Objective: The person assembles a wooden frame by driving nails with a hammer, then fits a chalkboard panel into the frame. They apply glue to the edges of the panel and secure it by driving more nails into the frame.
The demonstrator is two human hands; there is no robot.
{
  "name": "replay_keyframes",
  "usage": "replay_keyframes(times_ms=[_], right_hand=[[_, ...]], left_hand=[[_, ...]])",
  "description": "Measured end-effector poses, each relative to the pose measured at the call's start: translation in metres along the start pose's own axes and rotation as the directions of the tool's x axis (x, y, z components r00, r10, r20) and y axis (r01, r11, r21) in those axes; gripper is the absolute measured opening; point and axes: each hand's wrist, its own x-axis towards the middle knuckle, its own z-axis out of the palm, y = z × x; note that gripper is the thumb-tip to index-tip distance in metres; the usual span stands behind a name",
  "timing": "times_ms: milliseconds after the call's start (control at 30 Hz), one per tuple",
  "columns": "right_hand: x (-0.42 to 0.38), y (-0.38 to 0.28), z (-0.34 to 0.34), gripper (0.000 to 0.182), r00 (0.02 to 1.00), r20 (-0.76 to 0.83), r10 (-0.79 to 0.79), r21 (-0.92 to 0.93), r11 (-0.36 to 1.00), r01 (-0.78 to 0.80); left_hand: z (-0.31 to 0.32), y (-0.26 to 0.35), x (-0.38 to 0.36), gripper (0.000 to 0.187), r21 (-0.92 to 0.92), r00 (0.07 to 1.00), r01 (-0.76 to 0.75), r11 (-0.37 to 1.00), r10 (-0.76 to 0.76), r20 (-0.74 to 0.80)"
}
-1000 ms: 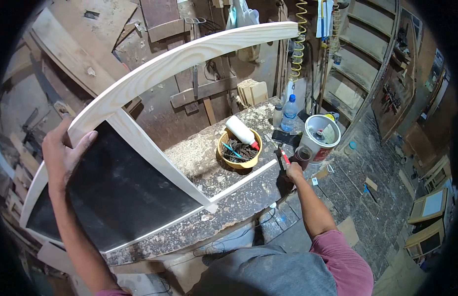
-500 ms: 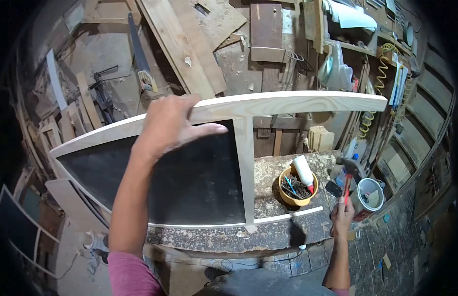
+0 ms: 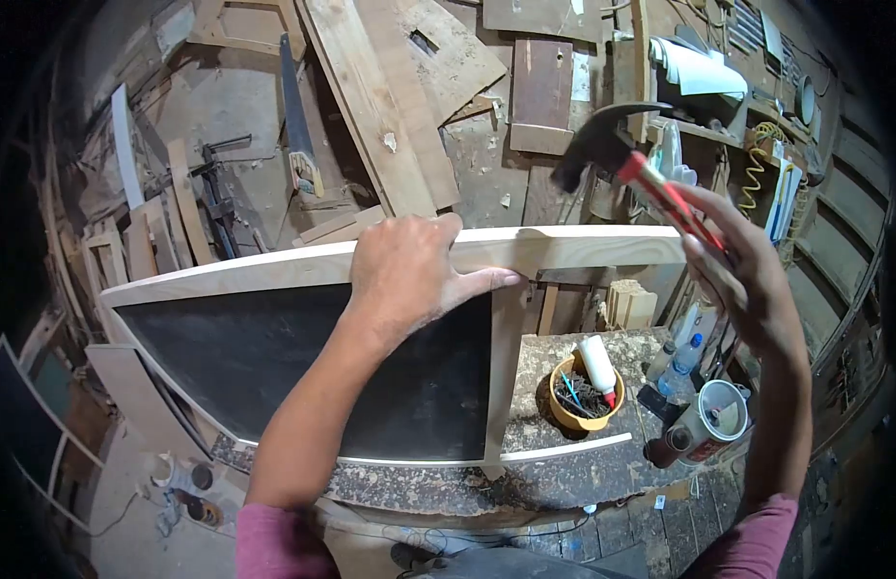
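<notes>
A pale wooden frame with a curved top rail stands on the speckled workbench, with a black panel in its left part. My left hand is closed over the top rail, its thumb stretched along the front face and its fingertips hidden behind. A claw hammer with a dark head and red handle is raised above the rail's right part. My right hand grips its handle, apart from the wood. An upright bar joins the rail to the bottom.
On the bench, a yellow bowl holds dark small pieces and a white bottle with a red cap. A bucket and a plastic bottle stand at right. Boards and a handsaw are behind the frame.
My right hand has lifted the hammer from low beside the bucket to above the top rail. My left hand has shifted right along the rail; the view has moved slightly.
</notes>
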Motion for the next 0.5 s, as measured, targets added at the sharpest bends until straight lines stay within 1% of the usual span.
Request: replay_keyframes(times_ms=[33,67,100,133,167,200,267,300,333,400,433,500], right_hand=[[0.011,-0.002,0.000,0.038,0.998,0.054,-0.024,-0.061,0.998,0.027],[0.018,-0.004,-0.001,0.037,0.994,0.111,-0.011,-0.096,0.995,0.022],[0.026,-0.011,-0.001,0.037,0.994,0.113,-0.015,-0.098,0.995,0.026],[0.031,-0.021,0.001,0.036,0.979,0.203,0.029,-0.198,0.980,0.012],[0.035,-0.026,0.002,0.035,0.955,0.285,0.083,-0.297,0.955,0.005],[0.038,-0.025,0.001,0.035,0.955,0.285,0.081,-0.297,0.955,0.008],[0.045,-0.023,0.000,0.034,0.965,0.257,0.046,-0.397,0.916,0.062],[0.046,-0.036,0.000,0.034,0.978,0.204,0.042,-0.363,0.931,0.036],[0.047,-0.044,-0.003,0.033,0.990,0.126,-0.061,-0.285,0.954,0.095],[0.059,-0.039,-0.013,0.037,0.972,-0.112,-0.204,-0.128,0.973,0.190],[0.060,-0.038,-0.011,0.037,0.973,-0.112,-0.203,-0.130,0.974,0.188],[0.063,-0.034,-0.002,0.037,0.926,-0.276,-0.259,-0.006,0.963,0.268]], left_hand=[[0.002,-0.001,-0.001,0.074,-0.011,0.999,-0.020,1.000,0.020,-0.043],[-0.001,-0.001,0.000,0.074,-0.009,0.999,-0.019,1.000,0.019,-0.048],[-0.004,-0.001,0.001,0.076,-0.002,1.000,-0.025,1.000,0.025,0.006],[-0.006,-0.002,0.001,0.078,0.005,0.998,-0.031,1.000,0.030,0.063],[-0.006,-0.002,0.001,0.078,0.006,0.998,-0.030,1.000,0.029,0.063],[-0.005,-0.002,0.001,0.078,0.016,0.998,-0.035,0.999,0.034,0.062],[-0.002,-0.004,0.001,0.078,0.022,0.997,-0.040,0.999,0.038,0.060],[0.002,-0.005,0.001,0.076,0.000,0.999,-0.034,0.999,0.034,0.014],[0.005,-0.006,0.002,0.074,-0.023,0.999,-0.029,0.999,0.028,-0.031],[0.004,-0.005,0.002,0.074,-0.041,0.999,-0.029,0.999,0.028,-0.025],[0.004,-0.005,0.002,0.074,-0.055,0.999,-0.029,0.998,0.028,-0.022],[0.007,-0.007,0.002,0.074,-0.051,0.999,-0.034,0.998,0.032,-0.036]])
